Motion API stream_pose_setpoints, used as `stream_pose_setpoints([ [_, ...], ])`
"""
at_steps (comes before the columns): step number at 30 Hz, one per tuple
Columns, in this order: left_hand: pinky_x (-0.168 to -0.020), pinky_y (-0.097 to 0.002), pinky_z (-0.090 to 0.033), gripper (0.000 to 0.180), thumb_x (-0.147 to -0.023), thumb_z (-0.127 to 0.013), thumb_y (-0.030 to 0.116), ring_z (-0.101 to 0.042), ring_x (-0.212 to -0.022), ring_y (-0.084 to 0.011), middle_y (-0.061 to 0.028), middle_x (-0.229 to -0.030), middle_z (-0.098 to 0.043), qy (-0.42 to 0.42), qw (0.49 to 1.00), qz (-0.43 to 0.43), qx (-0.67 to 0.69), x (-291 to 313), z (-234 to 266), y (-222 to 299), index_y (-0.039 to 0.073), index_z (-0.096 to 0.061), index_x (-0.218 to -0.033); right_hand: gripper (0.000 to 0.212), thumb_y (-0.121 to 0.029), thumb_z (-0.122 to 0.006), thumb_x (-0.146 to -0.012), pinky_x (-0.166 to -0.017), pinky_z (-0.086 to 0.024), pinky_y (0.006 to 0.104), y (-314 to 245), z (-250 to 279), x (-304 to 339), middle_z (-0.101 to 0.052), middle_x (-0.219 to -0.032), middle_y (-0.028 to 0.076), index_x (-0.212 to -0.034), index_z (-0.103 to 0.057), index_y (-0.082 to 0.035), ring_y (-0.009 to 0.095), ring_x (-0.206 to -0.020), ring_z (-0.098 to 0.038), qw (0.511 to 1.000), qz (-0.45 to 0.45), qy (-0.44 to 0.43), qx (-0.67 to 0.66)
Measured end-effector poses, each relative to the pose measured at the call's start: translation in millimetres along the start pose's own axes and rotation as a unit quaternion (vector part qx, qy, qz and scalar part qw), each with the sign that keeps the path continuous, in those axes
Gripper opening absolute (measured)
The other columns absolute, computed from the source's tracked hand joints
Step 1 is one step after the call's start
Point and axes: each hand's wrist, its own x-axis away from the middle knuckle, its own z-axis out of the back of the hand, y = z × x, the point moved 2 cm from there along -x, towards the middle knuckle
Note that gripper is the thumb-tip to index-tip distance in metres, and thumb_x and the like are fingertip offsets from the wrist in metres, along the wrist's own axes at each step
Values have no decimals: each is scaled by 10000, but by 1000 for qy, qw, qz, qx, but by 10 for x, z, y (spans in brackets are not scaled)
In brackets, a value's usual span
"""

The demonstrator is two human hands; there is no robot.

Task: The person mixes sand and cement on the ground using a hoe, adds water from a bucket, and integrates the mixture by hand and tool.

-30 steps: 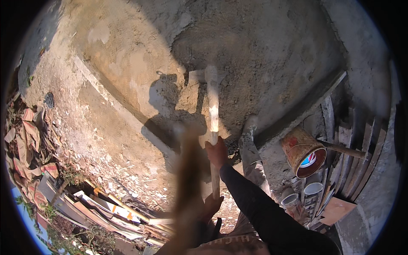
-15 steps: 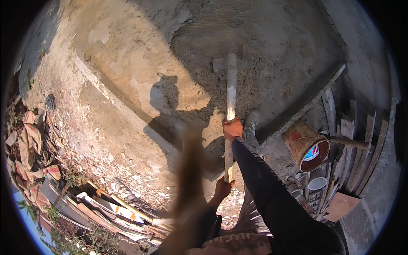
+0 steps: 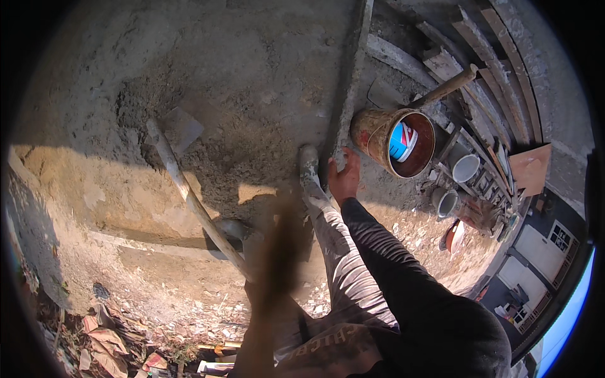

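A hoe [image 3: 200, 211] lies aslant at the left, its flat metal blade [image 3: 183, 128] resting on the grey mortar mix [image 3: 252, 82]. The lower end of its wooden handle runs behind a blurred brown strip close to the camera. My left hand is hidden there, so its grip does not show. Off the hoe, my right hand [image 3: 344, 177] is open, with fingers apart. It is beside the rusty bucket [image 3: 372, 133], close to the bucket's near left side. Inside the bucket sits a blue and white container [image 3: 402, 141].
A low board edge [image 3: 348, 82] runs between the mix and the bucket. Long planks [image 3: 498, 75] lean at the upper right, near two small pails [image 3: 466, 167]. A thin board [image 3: 530, 169] lies beyond. Paper sacks [image 3: 107, 346] and scraps pile up at the lower left.
My right hand has let go of the hoe handle and moved toward the bucket. The view has swung right, and the hoe now slants to the left. My left hand has gone out of sight.
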Motion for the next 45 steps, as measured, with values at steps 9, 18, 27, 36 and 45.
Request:
stream_pose_setpoints([
  [9, -344, -269, -260, 371, -930, -733, 363, -378, -378, -71, -13, -621, -506, 143, 981, -43, -125, -278, 1025, 2466, 27, -580, -896, 835, -483, -797, -788, -946, -519, 453, 3920, 1010, -1133, -522, -1337, 247, -1469, -417, -181, 377, -1161, -565, 838, -534, 16, -111],
  [18, -354, -266, -253, 339, -882, -765, 385, -375, -375, -74, 11, -585, -507, 182, 962, 65, -195, -408, 513, 3480, 85, -626, -805, 822, -546, -747, -860, -769, -595, 410, 5492, 788, -1032, -634, -1132, 252, -1522, -401, -202, 341, -926, -667, 932, -340, -117, -35],
  [27, -381, -259, -234, 310, -878, -749, 387, -346, -398, -69, 30, -604, -483, 170, 961, 90, -198, -440, 366, 3523, 86, -690, -919, 769, -515, -783, -832, -838, -562, 472, 5449, 821, -958, -638, -1184, 246, -1494, -402, -435, 393, -960, -683, 950, -129, -116, 259],
  [36, -359, -270, -285, 299, -858, -776, 348, -406, -390, -89, 6, -589, -509, 173, 972, 56, -147, -450, 699, 3389, 80, -650, -820, 620, -554, -751, -799, -819, -534, 529, 3613, 792, -1217, -714, -970, 264, -1067, -720, 5, 432, -940, -692, 905, -368, 34, 210],
  [45, -515, -354, -448, 399, -871, -749, 378, -572, -498, -206, -99, -659, -640, 133, 970, -13, -203, -634, 1105, 3223, -18, -705, -839, 332, -373, -720, -882, -756, -527, 485, 1950, 2374, -210, -721, -957, 178, -1064, -722, -96, 399, -869, -679, 956, -137, -4, 259],
])
